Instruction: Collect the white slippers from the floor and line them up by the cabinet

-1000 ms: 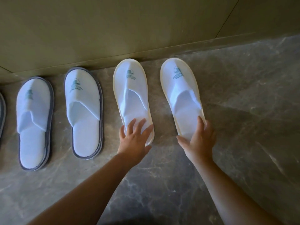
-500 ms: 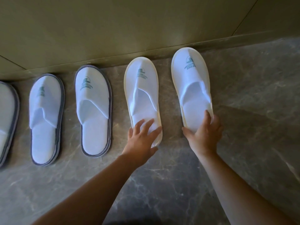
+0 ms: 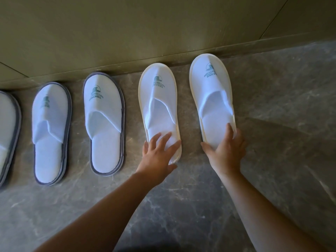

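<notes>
Two white slippers with cream trim lie toes-first against the cabinet base [image 3: 127, 33]. My left hand [image 3: 160, 155] rests flat on the heel of the left cream-trimmed slipper [image 3: 158, 99], fingers spread. My right hand [image 3: 225, 150] grips the heel of the right cream-trimmed slipper [image 3: 211, 88], thumb on its left edge. The toe of the right slipper touches the cabinet's kick strip. To their left stand two grey-trimmed white slippers [image 3: 104, 122] [image 3: 51, 131] in the same row, and a third [image 3: 7, 131] is cut off by the left edge.
The floor [image 3: 272, 142] is dark grey marble with pale veins and lies bare to the right of the row. The olive cabinet front runs along the top of the view, with a panel seam [image 3: 272, 19] at the upper right.
Both hands have pushed the cream-trimmed slippers toward the cabinet; the right one now reaches the kick strip. The view has shifted left, showing more of the grey-trimmed slippers.
</notes>
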Demonstrator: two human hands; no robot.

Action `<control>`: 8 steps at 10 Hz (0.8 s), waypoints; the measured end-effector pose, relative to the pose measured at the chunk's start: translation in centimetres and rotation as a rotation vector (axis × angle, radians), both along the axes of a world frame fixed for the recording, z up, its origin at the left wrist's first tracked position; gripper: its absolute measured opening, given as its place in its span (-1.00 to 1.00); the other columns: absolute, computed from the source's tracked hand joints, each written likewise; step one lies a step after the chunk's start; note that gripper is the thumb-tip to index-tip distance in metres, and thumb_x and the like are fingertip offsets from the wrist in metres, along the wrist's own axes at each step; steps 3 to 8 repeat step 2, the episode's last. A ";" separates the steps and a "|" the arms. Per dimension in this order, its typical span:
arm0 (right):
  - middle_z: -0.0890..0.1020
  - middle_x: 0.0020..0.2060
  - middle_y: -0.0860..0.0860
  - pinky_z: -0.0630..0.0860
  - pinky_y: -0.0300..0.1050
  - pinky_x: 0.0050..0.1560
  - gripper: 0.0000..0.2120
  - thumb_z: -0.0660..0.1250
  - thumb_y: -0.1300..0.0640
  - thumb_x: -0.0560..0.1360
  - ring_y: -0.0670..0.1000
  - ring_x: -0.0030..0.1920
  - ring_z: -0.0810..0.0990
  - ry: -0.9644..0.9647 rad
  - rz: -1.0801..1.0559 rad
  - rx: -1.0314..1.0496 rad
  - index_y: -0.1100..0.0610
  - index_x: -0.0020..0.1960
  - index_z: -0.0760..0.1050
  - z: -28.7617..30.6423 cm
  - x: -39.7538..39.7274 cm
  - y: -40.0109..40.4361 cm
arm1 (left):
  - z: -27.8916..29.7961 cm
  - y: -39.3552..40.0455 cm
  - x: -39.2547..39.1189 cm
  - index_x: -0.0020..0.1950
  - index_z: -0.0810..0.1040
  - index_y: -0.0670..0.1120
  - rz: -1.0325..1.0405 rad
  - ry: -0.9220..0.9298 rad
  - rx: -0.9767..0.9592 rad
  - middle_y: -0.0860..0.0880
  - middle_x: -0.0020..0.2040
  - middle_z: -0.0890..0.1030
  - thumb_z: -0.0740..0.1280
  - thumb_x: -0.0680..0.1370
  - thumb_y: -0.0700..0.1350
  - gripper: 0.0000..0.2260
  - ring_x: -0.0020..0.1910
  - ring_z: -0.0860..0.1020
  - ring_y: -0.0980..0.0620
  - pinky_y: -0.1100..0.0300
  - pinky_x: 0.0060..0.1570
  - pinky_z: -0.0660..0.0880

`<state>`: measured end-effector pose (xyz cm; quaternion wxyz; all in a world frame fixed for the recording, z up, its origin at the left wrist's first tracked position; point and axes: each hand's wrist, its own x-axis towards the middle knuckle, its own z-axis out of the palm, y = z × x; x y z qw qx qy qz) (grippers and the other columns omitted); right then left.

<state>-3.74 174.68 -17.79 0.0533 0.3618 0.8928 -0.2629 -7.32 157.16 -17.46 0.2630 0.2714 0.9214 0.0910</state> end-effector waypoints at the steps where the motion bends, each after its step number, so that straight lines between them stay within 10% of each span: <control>1: 0.18 0.41 0.29 0.20 0.23 0.27 -0.15 0.46 -0.06 0.28 0.31 0.35 0.17 0.014 -0.004 0.019 0.17 0.41 0.12 0.5 0.0 0.2 | 0.5 0.2 -0.4 0.44 -0.01 0.14 0.001 0.002 -0.028 -0.01 0.52 -0.06 0.26 0.45 0.15 -0.34 0.48 -0.16 -0.11 -0.19 0.42 -0.18; 8: 0.30 0.36 0.29 0.23 0.11 0.29 -0.27 0.38 -0.10 0.33 0.26 0.33 0.26 0.213 0.071 -0.031 0.21 0.37 0.23 2.4 1.0 0.3 | 2.3 0.0 -0.2 0.45 -0.04 0.10 -0.065 0.011 -0.002 -0.03 0.52 -0.06 0.23 0.43 0.21 -0.30 0.49 -0.13 -0.10 -0.09 0.36 -0.27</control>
